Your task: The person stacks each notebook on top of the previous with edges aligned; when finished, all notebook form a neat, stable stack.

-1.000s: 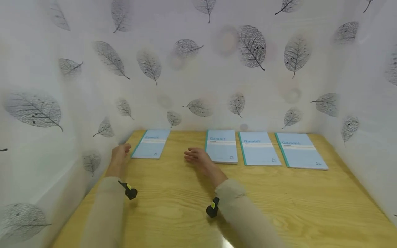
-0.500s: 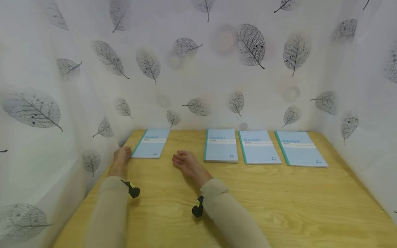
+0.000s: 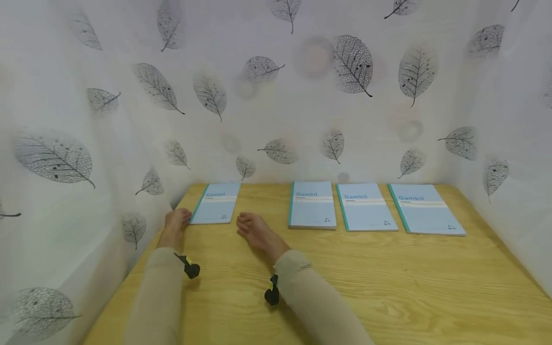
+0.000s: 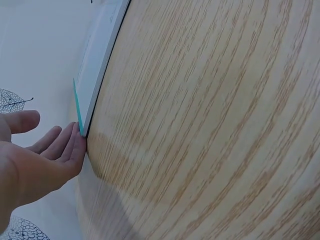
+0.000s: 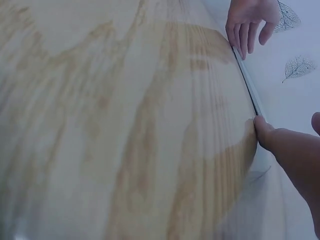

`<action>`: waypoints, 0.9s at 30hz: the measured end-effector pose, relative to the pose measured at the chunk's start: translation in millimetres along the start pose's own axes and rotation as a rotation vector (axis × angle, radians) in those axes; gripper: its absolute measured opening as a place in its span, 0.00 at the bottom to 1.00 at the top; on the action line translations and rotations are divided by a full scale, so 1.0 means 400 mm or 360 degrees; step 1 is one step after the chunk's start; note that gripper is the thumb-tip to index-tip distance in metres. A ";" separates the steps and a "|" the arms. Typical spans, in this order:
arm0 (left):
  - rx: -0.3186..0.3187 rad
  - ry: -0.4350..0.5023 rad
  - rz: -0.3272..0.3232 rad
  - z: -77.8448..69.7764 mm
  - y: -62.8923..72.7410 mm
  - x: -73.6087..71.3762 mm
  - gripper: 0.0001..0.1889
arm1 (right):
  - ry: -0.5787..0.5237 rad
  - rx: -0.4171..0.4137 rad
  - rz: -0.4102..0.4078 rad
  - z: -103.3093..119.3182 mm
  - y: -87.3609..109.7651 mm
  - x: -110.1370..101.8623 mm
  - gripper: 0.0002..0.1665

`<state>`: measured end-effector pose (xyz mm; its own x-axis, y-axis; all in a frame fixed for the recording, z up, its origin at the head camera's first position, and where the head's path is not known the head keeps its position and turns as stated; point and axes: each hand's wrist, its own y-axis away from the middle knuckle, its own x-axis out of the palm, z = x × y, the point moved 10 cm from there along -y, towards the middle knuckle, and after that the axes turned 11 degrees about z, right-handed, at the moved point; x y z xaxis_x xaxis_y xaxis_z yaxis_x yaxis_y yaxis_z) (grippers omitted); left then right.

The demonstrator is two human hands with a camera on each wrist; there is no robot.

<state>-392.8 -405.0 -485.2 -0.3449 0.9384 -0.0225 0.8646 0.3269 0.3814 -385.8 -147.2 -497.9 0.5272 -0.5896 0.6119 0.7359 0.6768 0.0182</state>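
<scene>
A pale blue notebook (image 3: 215,205) with a teal spine and the word "Gambit" lies flat at the back left of the table. At its spine side is my left hand (image 3: 174,224); in the left wrist view the fingertips (image 4: 76,142) touch the notebook's near corner by the teal strip. My right hand (image 3: 258,233) lies by the opposite side, fingers pointing left. From the right wrist view, a fingertip (image 5: 260,125) seems to touch that end of the notebook's edge (image 5: 248,82). Neither hand grips anything, and the notebook stays flat between them.
Three similar notebooks lie in a row to the right: a thicker-looking one (image 3: 312,205), a middle one (image 3: 366,207) and the rightmost (image 3: 426,209). A leaf-patterned white curtain (image 3: 284,96) encloses the wooden table (image 3: 388,287) at the back and sides.
My right hand has moved left, from beside the second notebook to the right side of the leftmost one. My left hand has come in slightly against the spine. The notebooks look unmoved.
</scene>
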 end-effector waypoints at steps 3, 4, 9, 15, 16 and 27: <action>-0.0017 -0.0009 0.0032 0.002 0.005 0.008 0.28 | 0.0093 0.0015 0.0043 -0.002 -0.002 0.012 0.38; -0.0025 -0.0008 0.0047 0.003 0.007 0.010 0.28 | 0.0111 0.0024 0.0044 -0.003 -0.002 0.013 0.37; -0.0084 -0.0038 0.0071 0.005 0.011 0.018 0.28 | 0.0100 0.0045 0.0000 -0.004 0.005 0.003 0.36; -0.0075 -0.0346 0.0260 -0.010 0.018 0.033 0.32 | 0.0044 0.0074 -0.0054 -0.007 0.013 -0.012 0.33; -0.0048 -0.0388 0.0299 -0.015 0.021 0.037 0.33 | 0.0038 0.0082 -0.0058 -0.008 0.014 -0.012 0.33; 0.0293 -0.0418 0.0686 -0.096 0.067 0.109 0.37 | 0.0096 0.0116 -0.0095 0.010 0.032 -0.027 0.33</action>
<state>-398.8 -359.6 -440.4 0.1381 0.9806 -0.1391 0.9656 -0.1020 0.2392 -383.9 -130.4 -501.2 0.5093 -0.6540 0.5594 0.7353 0.6684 0.1119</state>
